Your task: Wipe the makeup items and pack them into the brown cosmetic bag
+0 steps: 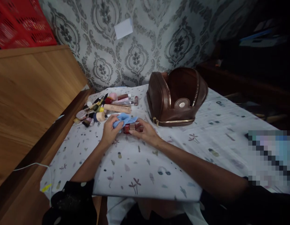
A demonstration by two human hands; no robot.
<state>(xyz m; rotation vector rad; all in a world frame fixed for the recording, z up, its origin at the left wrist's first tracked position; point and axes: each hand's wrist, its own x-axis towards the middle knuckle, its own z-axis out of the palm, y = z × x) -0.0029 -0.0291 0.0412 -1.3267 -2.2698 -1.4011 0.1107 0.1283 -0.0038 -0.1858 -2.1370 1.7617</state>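
My left hand (110, 130) is closed on a blue cloth (125, 120), pressing it against a small dark red bottle (129, 127). My right hand (144, 130) pinches that bottle from the right side, just above the patterned white tablecloth (140, 162). An open brown leather cosmetic bag (177, 97) with a gold zip stands upright to the right of my hands. A heap of makeup items (105, 109), with several tubes, brushes and sponges, lies behind my left hand.
A wooden panel (30, 103) runs along the left side of the table. A red crate (20, 23) sits above it. Patterned wallpaper is behind the table. A white cable (34, 164) hangs at the left. A blurred patch covers the right edge.
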